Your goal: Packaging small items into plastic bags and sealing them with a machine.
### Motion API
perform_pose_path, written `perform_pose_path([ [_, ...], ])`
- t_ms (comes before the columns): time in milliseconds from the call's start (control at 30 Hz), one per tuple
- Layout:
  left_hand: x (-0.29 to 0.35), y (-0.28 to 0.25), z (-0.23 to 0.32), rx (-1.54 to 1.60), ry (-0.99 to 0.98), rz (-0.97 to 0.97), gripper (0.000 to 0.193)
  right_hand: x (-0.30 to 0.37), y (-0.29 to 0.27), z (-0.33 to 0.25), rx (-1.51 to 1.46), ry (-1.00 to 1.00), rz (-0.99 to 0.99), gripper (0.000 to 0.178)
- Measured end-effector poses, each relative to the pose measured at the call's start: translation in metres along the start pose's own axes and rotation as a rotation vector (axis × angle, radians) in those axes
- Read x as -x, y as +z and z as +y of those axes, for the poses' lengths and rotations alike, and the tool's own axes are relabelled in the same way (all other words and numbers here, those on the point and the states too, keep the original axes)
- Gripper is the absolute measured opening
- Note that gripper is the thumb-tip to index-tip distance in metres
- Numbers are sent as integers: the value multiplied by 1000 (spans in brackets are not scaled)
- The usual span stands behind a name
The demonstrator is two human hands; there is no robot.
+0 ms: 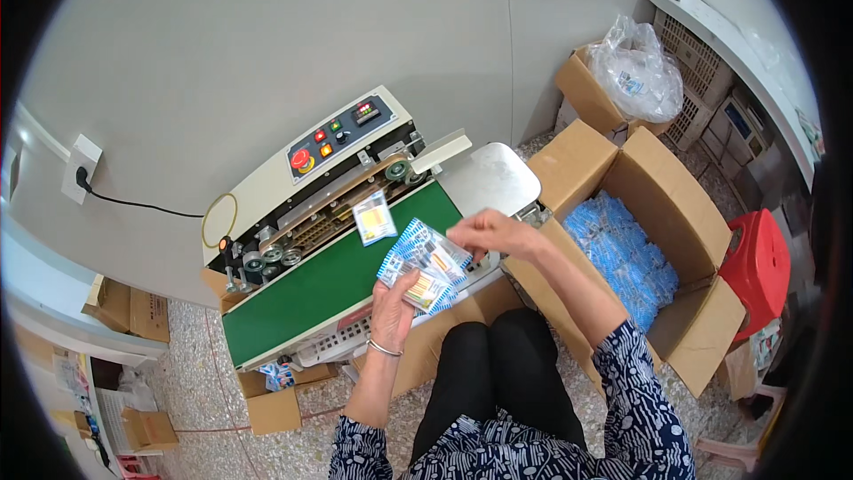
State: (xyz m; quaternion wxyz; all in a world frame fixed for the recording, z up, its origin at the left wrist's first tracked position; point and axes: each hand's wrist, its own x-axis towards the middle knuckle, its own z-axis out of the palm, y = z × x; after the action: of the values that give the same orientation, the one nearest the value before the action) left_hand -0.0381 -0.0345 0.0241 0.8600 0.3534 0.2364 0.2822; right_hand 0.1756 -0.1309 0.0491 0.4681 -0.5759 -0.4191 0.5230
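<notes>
My left hand (391,311) is closed round a small fan of clear plastic packets (430,290) with blue-striped edges, thumb on top. Light strips and yellowish pieces show through the film. Just right of these packets is my right hand (494,236), its fingers curled together by their upper right corner. What its fingertips grip, if anything, is hidden. Another clear packet (374,219) with a yellow piece inside lies on the green conveyor belt (306,307), beside the rollers of the sealing machine (311,173).
An open cardboard box (680,204) full of blue-and-white packets (622,258) stands to my right, by a red stool (762,258). Behind it, a plastic bag (635,71) tops another box. A metal plate (491,180) adjoins the belt's far end. A black cable (147,204) runs along the left wall.
</notes>
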Motion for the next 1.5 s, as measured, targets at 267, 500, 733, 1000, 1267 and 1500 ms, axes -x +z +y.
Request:
perform_pose_path([
  [267,2,19,0,4,23,-27,32,14,14,15,-486,73,-24,29],
  [500,0,20,-1,5,-12,-52,33,-2,20,37,-374,-61,-41,22],
  [733,-1,1,-7,109,-24,13,33,-28,0,12,-499,31,233,22],
  [1000,22,-15,-12,175,-72,42,32,-82,-27,9,-529,121,325,25],
  [1267,30,-15,-16,173,-87,48,30,-116,-8,13,-477,176,224,28],
  [1500,11,-8,-10,137,-75,23,36,-121,15,6,-38,93,265,34],
])
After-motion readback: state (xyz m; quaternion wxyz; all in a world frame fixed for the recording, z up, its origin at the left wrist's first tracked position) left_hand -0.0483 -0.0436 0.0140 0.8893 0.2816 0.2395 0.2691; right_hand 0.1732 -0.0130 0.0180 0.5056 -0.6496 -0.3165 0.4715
